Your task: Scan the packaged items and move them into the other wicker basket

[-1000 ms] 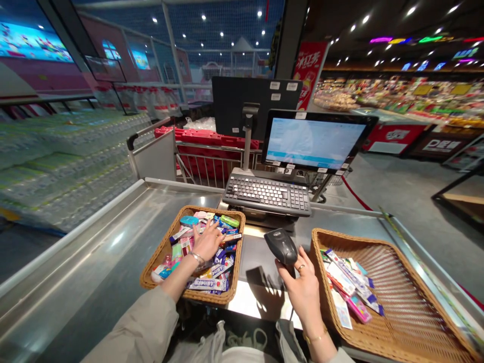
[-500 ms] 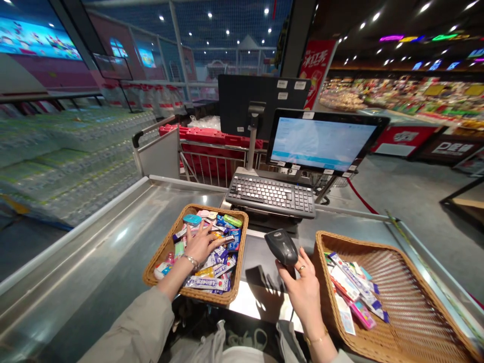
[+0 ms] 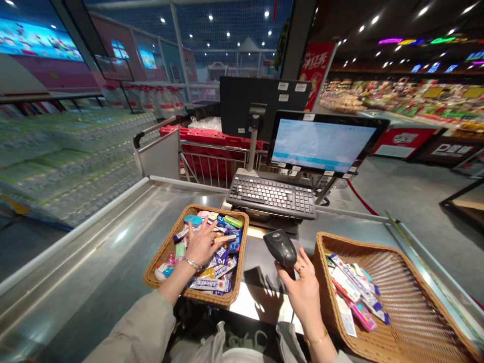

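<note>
My left hand (image 3: 202,245), palm down with its fingers spread, rests on the small packets in the left wicker basket (image 3: 149,269). Beside its thumb lies a slim stick-shaped pack (image 3: 226,238); whether they touch I cannot tell. Purple-and-white stick packets (image 3: 209,284), a turquoise case (image 3: 193,220) and a green pack (image 3: 233,221) fill the basket around it. A black handheld barcode scanner (image 3: 280,247) is in my right hand (image 3: 303,290), its handle partly hidden by the fingers. To the right, another wicker basket (image 3: 419,302) holds several packets, including a pink one (image 3: 363,316).
Behind the baskets stand a black keyboard (image 3: 270,196), a lit monitor (image 3: 321,143) and a second screen (image 3: 260,108) seen from its back. A raised metal edge (image 3: 75,232) runs along the steel counter (image 3: 113,257). Shopping carts (image 3: 209,164) are beyond it.
My left hand has shifted very slightly among the packets, its fingers still spread. My right hand and the scanner have barely moved.
</note>
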Tool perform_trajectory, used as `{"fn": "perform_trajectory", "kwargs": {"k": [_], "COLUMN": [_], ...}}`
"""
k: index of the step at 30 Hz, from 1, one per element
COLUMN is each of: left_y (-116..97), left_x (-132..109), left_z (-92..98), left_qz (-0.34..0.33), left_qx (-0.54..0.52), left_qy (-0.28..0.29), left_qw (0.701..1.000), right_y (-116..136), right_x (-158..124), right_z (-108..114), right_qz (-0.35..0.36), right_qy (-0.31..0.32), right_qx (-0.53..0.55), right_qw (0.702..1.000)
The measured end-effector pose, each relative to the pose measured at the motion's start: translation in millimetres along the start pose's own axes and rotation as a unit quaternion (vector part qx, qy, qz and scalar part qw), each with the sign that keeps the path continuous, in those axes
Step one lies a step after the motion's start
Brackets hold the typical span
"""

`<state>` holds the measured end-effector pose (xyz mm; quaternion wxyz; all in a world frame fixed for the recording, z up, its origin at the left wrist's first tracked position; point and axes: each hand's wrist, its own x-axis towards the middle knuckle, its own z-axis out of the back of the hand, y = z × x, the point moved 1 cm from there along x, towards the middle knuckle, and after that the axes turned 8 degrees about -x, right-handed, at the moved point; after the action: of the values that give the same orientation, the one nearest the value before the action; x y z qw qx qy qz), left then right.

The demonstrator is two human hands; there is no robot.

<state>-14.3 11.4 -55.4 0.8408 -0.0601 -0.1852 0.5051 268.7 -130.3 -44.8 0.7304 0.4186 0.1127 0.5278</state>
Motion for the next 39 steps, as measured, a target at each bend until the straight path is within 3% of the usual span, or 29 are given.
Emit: {"fn": "perform_trajectory", "kwargs": {"k": [6,12,23,39], "left_y": [-24,-49,-75,-93], "left_x": [6,17,35,44], "left_z": [17.0,27.0,25.0,18.8], "left_qz": [-0.046,-0.092,-0.14,-0.18], "left_qx": [0.004,-0.025,-0.051,-0.058], "left_qy": [-0.059,-0.082,-0.104,-0.126], "left_qw": [0.997,0.992,0.983,0.974], "right_y": [2,3,3,-1], "right_x": [1,-1,-5,-14], "right_z": [-6,-6,6,18], "right_qz": [0.042,0.043,0.044,0.034], "right_qy": [0.012,-0.001,-0.029,-0.056], "right_qx": [-0.006,0.003,-0.009,-0.025], "right_qw": [0.999,0.999,0.999,0.998]}}
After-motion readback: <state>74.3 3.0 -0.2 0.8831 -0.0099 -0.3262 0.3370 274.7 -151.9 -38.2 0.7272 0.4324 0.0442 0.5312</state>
